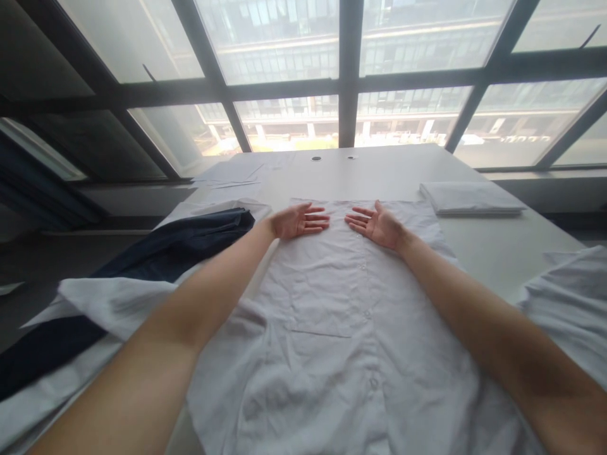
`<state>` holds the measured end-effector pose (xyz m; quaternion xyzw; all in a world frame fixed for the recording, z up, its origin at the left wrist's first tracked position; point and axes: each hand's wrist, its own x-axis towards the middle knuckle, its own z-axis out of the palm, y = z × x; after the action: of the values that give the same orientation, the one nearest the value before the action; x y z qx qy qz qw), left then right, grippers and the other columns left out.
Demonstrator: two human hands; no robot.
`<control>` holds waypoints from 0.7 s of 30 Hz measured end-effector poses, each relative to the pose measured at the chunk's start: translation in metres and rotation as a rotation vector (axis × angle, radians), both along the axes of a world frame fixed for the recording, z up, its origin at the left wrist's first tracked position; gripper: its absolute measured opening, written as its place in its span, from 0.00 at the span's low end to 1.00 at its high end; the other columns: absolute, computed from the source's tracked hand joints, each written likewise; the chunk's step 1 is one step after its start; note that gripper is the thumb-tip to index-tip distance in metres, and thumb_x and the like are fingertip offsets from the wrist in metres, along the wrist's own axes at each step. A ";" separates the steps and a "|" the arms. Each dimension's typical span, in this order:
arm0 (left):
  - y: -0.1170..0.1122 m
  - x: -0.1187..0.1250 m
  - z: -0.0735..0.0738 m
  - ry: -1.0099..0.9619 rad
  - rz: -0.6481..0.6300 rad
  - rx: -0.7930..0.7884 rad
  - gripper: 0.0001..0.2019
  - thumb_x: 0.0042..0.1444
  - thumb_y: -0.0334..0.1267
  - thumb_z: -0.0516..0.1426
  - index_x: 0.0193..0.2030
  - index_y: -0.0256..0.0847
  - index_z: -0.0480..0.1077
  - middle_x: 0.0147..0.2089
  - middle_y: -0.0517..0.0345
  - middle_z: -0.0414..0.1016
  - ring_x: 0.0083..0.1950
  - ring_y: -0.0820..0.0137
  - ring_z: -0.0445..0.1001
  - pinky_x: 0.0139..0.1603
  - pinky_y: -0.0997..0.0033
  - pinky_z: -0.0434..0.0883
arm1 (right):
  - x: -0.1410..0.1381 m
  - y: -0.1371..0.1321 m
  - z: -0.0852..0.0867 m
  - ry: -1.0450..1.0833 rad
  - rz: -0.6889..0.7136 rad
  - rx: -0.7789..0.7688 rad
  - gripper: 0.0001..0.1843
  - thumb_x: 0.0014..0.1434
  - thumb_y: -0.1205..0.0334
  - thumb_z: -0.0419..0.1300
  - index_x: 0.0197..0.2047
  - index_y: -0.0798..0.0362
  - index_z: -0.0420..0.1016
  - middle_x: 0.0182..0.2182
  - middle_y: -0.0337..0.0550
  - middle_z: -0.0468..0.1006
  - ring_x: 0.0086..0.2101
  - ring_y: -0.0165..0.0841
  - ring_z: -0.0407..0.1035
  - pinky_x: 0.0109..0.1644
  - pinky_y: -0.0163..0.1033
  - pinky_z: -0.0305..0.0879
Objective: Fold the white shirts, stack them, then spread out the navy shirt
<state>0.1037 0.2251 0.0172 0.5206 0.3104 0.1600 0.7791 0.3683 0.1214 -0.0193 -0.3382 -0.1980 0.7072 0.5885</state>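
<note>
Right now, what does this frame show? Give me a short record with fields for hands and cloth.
left hand: open, flat on the white shirt
right hand: open, on the same shirt, pointing toward the left hand, not touching it
shirt layout: spread on the table, buttons and pocket up
left side: dark blue garment
far right: folded white cloth
near right: second white garment

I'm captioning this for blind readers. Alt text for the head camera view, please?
Two bare arms reach out, the left hand and right hand open on the far end of a white button shirt spread on a white table. A dark garment lies left, a folded white cloth far right.
</note>
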 end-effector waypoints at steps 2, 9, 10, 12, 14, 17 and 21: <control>0.029 -0.015 0.002 0.042 0.170 0.014 0.20 0.69 0.46 0.52 0.61 0.36 0.68 0.60 0.38 0.75 0.59 0.58 0.77 0.60 0.55 0.73 | 0.002 0.001 -0.001 0.001 0.013 0.021 0.35 0.72 0.41 0.39 0.62 0.61 0.67 0.54 0.65 0.75 0.54 0.44 0.75 0.50 0.49 0.79; 0.071 0.006 0.000 0.240 0.675 0.652 0.21 0.70 0.33 0.44 0.68 0.32 0.59 0.68 0.44 0.66 0.59 0.70 0.72 0.65 0.61 0.67 | 0.000 -0.002 -0.004 -0.019 0.042 0.090 0.32 0.74 0.44 0.39 0.62 0.60 0.68 0.51 0.62 0.79 0.54 0.43 0.75 0.56 0.50 0.76; 0.063 0.018 -0.002 0.242 0.631 0.693 0.21 0.68 0.32 0.47 0.65 0.33 0.63 0.67 0.47 0.68 0.61 0.70 0.71 0.67 0.62 0.65 | -0.001 -0.001 -0.004 -0.026 0.049 0.099 0.32 0.74 0.44 0.39 0.61 0.61 0.68 0.51 0.62 0.79 0.54 0.43 0.75 0.57 0.51 0.75; 0.040 0.044 -0.008 0.296 0.464 0.859 0.17 0.61 0.30 0.53 0.55 0.36 0.74 0.62 0.51 0.75 0.63 0.66 0.70 0.70 0.64 0.61 | -0.002 -0.001 -0.001 -0.050 0.079 0.127 0.34 0.74 0.43 0.37 0.60 0.61 0.69 0.51 0.62 0.80 0.55 0.43 0.74 0.60 0.52 0.72; 0.012 0.067 -0.015 0.434 0.149 1.209 0.17 0.60 0.30 0.53 0.52 0.39 0.78 0.62 0.52 0.76 0.65 0.62 0.70 0.71 0.64 0.60 | 0.003 -0.005 0.006 -0.088 0.159 0.169 0.36 0.74 0.42 0.35 0.59 0.61 0.71 0.54 0.62 0.79 0.58 0.43 0.72 0.64 0.53 0.68; -0.023 0.088 -0.027 0.547 -0.115 1.489 0.23 0.65 0.34 0.49 0.64 0.42 0.71 0.69 0.52 0.68 0.71 0.60 0.64 0.72 0.60 0.59 | 0.030 -0.023 0.023 -0.182 0.386 0.202 0.40 0.72 0.38 0.33 0.60 0.57 0.73 0.60 0.56 0.76 0.62 0.44 0.67 0.70 0.57 0.58; -0.039 0.091 -0.034 0.714 -0.266 1.521 0.30 0.71 0.53 0.44 0.76 0.49 0.54 0.79 0.52 0.47 0.79 0.52 0.42 0.75 0.40 0.44 | 0.088 -0.068 0.040 -0.320 0.544 0.132 0.41 0.71 0.35 0.35 0.63 0.56 0.71 0.65 0.54 0.70 0.66 0.46 0.62 0.71 0.59 0.53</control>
<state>0.1944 0.1857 -0.0172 0.9539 0.2817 0.0586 0.0847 0.4561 0.0534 0.0206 -0.3407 -0.4167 0.7621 0.3598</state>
